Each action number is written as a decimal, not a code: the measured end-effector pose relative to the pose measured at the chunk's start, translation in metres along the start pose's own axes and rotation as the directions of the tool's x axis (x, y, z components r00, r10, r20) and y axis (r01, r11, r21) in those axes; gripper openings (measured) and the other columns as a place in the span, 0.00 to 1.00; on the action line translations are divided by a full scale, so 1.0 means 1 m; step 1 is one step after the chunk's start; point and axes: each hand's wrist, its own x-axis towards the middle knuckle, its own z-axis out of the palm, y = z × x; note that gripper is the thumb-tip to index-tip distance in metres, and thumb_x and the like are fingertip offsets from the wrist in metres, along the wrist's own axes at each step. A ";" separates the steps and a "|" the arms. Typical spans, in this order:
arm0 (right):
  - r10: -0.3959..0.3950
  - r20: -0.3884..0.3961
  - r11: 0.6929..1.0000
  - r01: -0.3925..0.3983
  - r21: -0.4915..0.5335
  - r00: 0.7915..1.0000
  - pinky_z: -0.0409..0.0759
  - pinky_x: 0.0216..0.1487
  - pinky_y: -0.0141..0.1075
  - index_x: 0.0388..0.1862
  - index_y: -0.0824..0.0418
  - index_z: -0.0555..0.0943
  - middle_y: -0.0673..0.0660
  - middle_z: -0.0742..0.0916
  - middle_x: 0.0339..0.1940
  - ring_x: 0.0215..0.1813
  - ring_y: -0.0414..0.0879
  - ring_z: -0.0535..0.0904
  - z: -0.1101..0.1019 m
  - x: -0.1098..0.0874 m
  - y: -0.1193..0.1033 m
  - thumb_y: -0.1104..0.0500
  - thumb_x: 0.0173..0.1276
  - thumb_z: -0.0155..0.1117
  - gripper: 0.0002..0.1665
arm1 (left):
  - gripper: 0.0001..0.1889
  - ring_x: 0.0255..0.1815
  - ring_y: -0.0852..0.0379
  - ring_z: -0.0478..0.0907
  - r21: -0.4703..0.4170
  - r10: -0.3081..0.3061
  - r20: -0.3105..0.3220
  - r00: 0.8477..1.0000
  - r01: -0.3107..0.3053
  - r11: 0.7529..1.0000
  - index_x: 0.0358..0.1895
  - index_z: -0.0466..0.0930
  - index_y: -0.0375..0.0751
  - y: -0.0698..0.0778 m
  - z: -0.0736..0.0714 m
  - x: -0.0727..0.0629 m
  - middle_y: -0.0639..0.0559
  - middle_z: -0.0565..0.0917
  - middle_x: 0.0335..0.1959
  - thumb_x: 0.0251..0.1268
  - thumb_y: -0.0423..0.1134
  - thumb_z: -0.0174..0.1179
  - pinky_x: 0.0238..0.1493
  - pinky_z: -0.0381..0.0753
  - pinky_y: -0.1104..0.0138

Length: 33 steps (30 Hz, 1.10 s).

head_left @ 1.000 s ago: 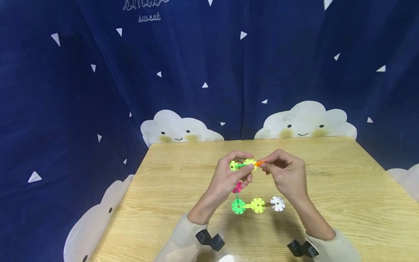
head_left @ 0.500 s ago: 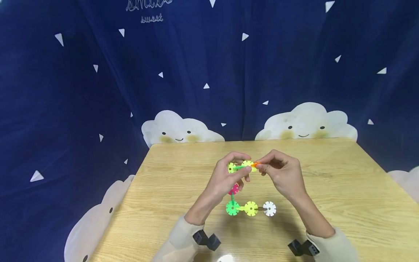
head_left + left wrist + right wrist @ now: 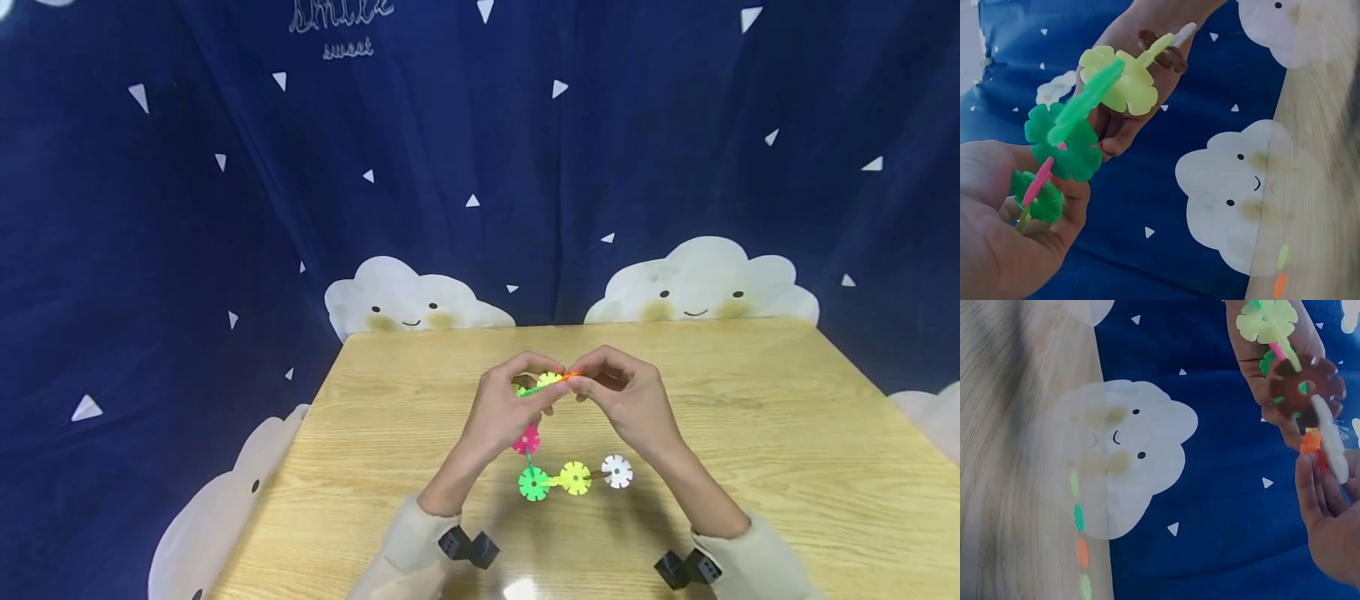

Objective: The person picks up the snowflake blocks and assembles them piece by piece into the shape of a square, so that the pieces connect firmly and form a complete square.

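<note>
A chain of notched snowflake discs hangs from the hands above the table. My left hand (image 3: 510, 408) grips it near a yellow disc (image 3: 550, 380) at its upper end. My right hand (image 3: 630, 404) pinches an orange disc (image 3: 572, 376) against that yellow one; fingers partly hide where they meet. Below the left hand hang a pink disc (image 3: 527, 439) and a green disc (image 3: 534, 483). From the green one a yellow disc (image 3: 575, 478) and a white disc (image 3: 617, 472) reach right. A brown disc (image 3: 1297, 394) links these two, seen face-on in the right wrist view.
The wooden table (image 3: 772, 433) lies beneath both hands. Behind it hangs a dark blue curtain (image 3: 480, 125) with clouds and white triangles. In the right wrist view, small green and orange shapes (image 3: 1079, 517) form a row over the wood.
Both hands have shifted slightly left, the right hand more, and now sit closer together. The orange disc is less visible between them. The hanging chain has swung left.
</note>
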 end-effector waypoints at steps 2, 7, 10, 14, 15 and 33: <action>0.022 -0.004 1.000 -0.022 0.001 1.000 0.87 0.39 0.34 0.40 0.64 0.86 0.59 0.88 0.34 0.31 0.48 0.83 -0.001 0.001 0.003 0.69 0.65 0.75 0.06 | 0.10 0.24 0.54 0.84 -0.007 -0.006 0.006 1.000 0.006 1.000 0.49 0.88 0.52 -0.003 -0.002 -0.001 0.54 0.88 0.36 0.67 0.43 0.73 0.31 0.80 0.68; 0.071 -0.019 0.997 -0.070 0.044 0.997 0.87 0.36 0.35 0.44 0.68 0.84 0.60 0.88 0.37 0.32 0.48 0.83 -0.009 0.005 0.017 0.69 0.69 0.72 0.07 | 0.10 0.23 0.55 0.80 -0.020 -0.030 -0.004 1.000 0.030 0.999 0.49 0.88 0.52 -0.008 -0.013 -0.002 0.50 0.87 0.34 0.66 0.41 0.72 0.25 0.78 0.70; 0.125 -0.028 0.987 -0.122 0.104 0.992 0.87 0.34 0.35 0.46 0.72 0.83 0.57 0.89 0.39 0.32 0.47 0.83 -0.013 0.007 0.029 0.69 0.70 0.70 0.09 | 0.10 0.22 0.55 0.78 -0.021 -0.051 -0.019 0.999 0.051 0.998 0.48 0.89 0.51 -0.011 -0.021 -0.003 0.49 0.87 0.37 0.65 0.40 0.73 0.22 0.77 0.70; 0.198 -0.017 0.967 -0.193 0.169 0.980 0.86 0.32 0.34 0.50 0.73 0.81 0.58 0.89 0.40 0.31 0.45 0.84 -0.016 0.010 0.048 0.68 0.71 0.70 0.13 | 0.10 0.20 0.55 0.77 -0.026 -0.077 -0.032 0.997 0.076 0.997 0.49 0.89 0.48 -0.015 -0.030 -0.005 0.47 0.86 0.32 0.65 0.38 0.73 0.23 0.76 0.70; 0.215 -0.009 0.962 -0.210 0.173 0.977 0.86 0.32 0.34 0.51 0.72 0.80 0.58 0.89 0.41 0.31 0.44 0.84 -0.016 0.012 0.054 0.67 0.71 0.70 0.13 | 0.11 0.19 0.55 0.77 -0.029 -0.083 -0.033 0.996 0.082 0.996 0.49 0.89 0.47 -0.016 -0.033 -0.006 0.46 0.86 0.30 0.65 0.37 0.73 0.23 0.76 0.70; 0.483 0.079 0.876 -0.482 -0.022 0.872 0.88 0.36 0.39 0.68 0.73 0.73 0.74 0.77 0.66 0.37 0.54 0.87 -0.014 0.021 0.145 0.69 0.72 0.65 0.27 | 0.11 0.18 0.54 0.76 -0.043 -0.185 -0.073 0.980 0.182 0.982 0.50 0.88 0.44 -0.036 -0.070 -0.013 0.46 0.81 0.24 0.66 0.36 0.72 0.19 0.70 0.72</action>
